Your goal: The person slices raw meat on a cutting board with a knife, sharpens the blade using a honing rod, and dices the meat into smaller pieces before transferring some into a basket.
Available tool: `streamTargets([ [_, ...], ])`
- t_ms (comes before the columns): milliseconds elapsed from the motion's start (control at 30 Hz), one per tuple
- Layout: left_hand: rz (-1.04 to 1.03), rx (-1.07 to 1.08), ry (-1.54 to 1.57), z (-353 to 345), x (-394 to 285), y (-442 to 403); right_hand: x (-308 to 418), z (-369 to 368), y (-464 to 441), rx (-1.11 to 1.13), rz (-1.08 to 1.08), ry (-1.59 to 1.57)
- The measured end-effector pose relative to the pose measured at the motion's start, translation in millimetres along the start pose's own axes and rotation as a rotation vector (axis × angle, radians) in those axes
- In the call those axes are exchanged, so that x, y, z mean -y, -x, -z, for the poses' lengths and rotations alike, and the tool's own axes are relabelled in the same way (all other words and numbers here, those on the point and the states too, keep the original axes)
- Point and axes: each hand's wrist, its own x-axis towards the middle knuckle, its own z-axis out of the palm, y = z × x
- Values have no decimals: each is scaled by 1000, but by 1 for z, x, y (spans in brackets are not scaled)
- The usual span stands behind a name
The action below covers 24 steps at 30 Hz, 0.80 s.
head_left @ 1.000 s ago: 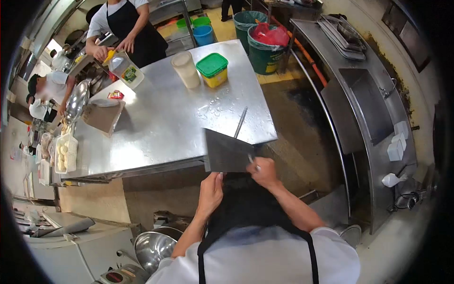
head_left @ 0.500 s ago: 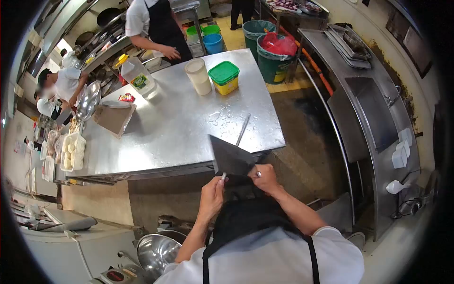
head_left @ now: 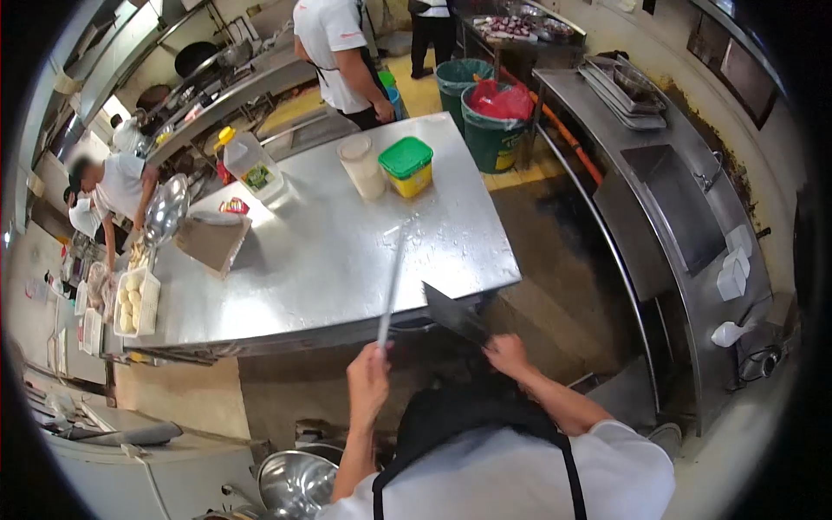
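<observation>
My left hand (head_left: 368, 381) is closed round the handle of a honing rod (head_left: 396, 276), which points up and away over the near edge of the steel table (head_left: 295, 286). My right hand (head_left: 510, 354) grips a cleaver (head_left: 455, 314), its wide dark blade angled toward the upper left. Rod and blade are apart, with a gap between them. Beyond the rod's tip, a lidded whitish container (head_left: 361, 166) and a yellow tub with a green lid (head_left: 406, 166) stand on the table. Water drops lie near them.
On the table are a clear jug with a yellow cap (head_left: 250, 165), a brown board (head_left: 212, 243) and a white basket of pale round pieces (head_left: 137, 302). A sink counter (head_left: 598, 130) runs along the right. Bins (head_left: 494, 130) and a standing person (head_left: 334, 52) are beyond.
The honing rod and cleaver have separated; the rod swung left and upright, and the cleaver turned more edge-on to me. The person behind the table moved right and turned.
</observation>
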Motion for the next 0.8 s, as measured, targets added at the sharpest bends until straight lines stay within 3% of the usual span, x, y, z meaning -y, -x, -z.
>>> streamTargets([
  [67,-56,-93,-75,28,31,-4,-40,9,34,141,-192,5],
  [133,-36,-25,-85,23,34,2,-8,15,24,126,-125,-8],
  [200,-21,108,-65,-6,23,2,43,12,-18,-1,118,-85],
  [267,-78,164,-48,-23,15,1,90,28,-46,-46,194,-414],
  [367,-136,99,-51,-12,-6,-3,40,8,-28,-61,141,-107],
  [433,-89,-35,-24,17,5,-8,-25,4,22,93,-93,51],
  [533,-77,-4,-120,32,14,-9,-31,10,37,162,-152,11],
  [567,-63,78,-134,23,12,-5,8,14,16,48,-135,-67],
  [600,-61,155,-140,7,10,-5,31,16,-8,-36,25,-98],
  [633,-159,204,-135,-8,19,-7,63,20,-28,-176,61,-194],
  [667,-150,240,-132,-20,19,-7,77,26,-42,-156,157,-373],
  [733,-123,284,-97,-19,-1,-7,64,18,-42,-160,143,-317],
  [800,-193,115,-145,3,5,-14,-2,0,-4,-96,24,-78],
])
